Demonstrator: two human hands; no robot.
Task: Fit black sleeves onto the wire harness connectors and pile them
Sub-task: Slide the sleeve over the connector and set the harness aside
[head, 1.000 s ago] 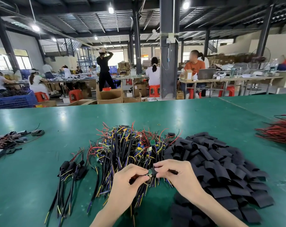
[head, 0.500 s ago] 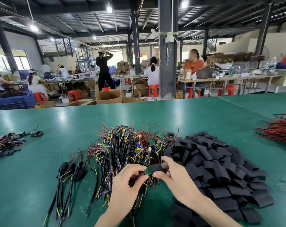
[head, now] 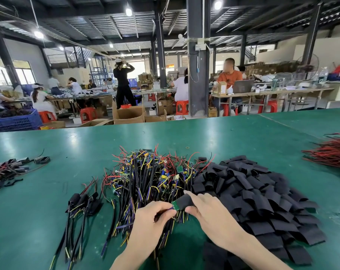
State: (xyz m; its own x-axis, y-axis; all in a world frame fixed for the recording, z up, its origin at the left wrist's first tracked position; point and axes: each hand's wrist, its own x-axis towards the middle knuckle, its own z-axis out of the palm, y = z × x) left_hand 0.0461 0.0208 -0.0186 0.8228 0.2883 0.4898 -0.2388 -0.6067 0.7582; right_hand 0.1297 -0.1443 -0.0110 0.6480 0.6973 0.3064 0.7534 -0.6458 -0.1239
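My left hand (head: 151,217) curls round one harness's wires, pinching just behind its green connector board (head: 175,205). At 3 o'clock from it, my right hand (head: 210,213) pinches a black sleeve (head: 184,202) that sits partly over that board. Loose sleeves (head: 262,201) heap at my right hand's 3 o'clock. The bare harness pile (head: 149,180) lies at 12 and the sleeved harnesses (head: 81,203) at 10, on the green table (head: 87,145).

Bare left hand (head: 153,218), bare right hand (head: 211,213), bare forearms; nails seemingly short.
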